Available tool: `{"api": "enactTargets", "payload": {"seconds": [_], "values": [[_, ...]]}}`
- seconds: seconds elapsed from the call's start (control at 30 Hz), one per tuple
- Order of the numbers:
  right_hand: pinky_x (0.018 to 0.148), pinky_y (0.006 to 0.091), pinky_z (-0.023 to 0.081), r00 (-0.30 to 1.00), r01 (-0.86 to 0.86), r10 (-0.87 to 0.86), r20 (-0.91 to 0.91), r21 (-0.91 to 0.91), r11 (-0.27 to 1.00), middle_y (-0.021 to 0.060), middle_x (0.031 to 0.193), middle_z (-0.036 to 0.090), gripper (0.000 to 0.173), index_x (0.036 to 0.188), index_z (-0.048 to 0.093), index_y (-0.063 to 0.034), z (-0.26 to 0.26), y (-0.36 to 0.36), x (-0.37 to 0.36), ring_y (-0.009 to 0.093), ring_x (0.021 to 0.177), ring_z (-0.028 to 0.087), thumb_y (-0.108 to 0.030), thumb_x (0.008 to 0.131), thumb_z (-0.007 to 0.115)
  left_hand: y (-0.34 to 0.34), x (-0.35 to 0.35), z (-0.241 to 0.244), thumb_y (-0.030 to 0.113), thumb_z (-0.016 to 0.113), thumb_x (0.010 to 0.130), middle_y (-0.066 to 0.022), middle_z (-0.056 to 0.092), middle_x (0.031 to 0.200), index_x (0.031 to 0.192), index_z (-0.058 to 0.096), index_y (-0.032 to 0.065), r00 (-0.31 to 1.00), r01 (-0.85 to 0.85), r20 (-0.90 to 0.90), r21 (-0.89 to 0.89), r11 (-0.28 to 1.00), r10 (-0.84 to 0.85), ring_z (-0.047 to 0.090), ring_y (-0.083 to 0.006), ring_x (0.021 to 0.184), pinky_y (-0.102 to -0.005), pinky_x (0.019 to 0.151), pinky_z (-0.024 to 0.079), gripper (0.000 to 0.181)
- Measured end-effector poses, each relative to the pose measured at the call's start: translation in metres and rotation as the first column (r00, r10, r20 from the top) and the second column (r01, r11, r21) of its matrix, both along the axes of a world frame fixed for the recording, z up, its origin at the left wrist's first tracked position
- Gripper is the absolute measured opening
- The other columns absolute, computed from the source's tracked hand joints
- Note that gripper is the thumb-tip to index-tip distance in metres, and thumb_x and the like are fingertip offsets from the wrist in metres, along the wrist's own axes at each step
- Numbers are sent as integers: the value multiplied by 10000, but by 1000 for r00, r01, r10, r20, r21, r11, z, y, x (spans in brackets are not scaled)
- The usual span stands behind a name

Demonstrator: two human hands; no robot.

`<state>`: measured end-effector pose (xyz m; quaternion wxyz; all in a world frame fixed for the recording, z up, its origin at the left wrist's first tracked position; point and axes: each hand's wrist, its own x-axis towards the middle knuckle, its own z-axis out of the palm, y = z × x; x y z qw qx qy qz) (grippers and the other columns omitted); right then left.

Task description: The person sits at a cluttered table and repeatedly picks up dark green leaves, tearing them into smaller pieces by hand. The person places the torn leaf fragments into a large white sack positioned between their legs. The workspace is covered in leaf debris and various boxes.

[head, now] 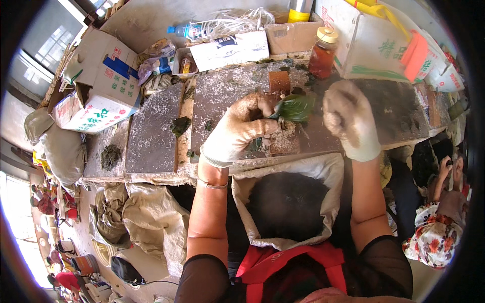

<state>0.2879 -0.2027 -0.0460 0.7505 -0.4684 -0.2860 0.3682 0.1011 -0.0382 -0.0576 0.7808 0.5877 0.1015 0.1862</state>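
Note:
My left hand (242,127), in a pale, soiled work glove, pinches a glossy dark green leaf-like piece (293,108) between thumb and fingers. Below the piece lies a reddish-brown block (285,142) strewn with whitish crumbs. Another reddish-brown block (279,82) is just beyond the left fingers. To the right, my gloved right hand (346,117) hovers over the board with its fingers curled. Motion blur hides whether anything is in it. Under both hands is a dark work board (227,85) covered with pale bits. Before my body hangs an open whitish sack (333,181) with a dark interior.
A jar of reddish liquid (323,53) with a yellow lid stands behind the hands. Cardboard boxes (113,83) flank the bench, with a white carton (379,45) at right. A plastic bottle (185,30) lies at the back. Another person (435,227) is at right.

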Motion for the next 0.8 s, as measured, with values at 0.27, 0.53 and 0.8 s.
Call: {"api": "enactTargets", "payload": {"seconds": [0.27,0.53,0.8], "values": [[857,362,534,899,-242,211,384,34,970,193,1313,538,623,1408,393,5,-10,2,10,246,1110,595,-326,931,620,-24,13,2,5,640,878,-81,612,910,1031,565,6,995,97,44,-159,982,-91,651,-185,758,-304,641,565,170],[639,265,515,992,120,-121,-27,-17,993,16,935,623,244,1121,583,-43,2,-4,4,112,727,601,-117,903,663,-16,11,10,93,689,855,-23,600,844,1123,596,25,976,90,-210,146,985,-58,554,-89,611,-216,547,472,291],[458,218,350,895,421,-414,-167,7,907,7,782,572,208,1105,540,-97,22,-11,26,91,546,455,-254,972,575,3,-33,31,124,685,882,-110,693,952,1166,600,-20,923,352,-257,264,898,-286,646,-94,687,-203,545,517,329]]}}
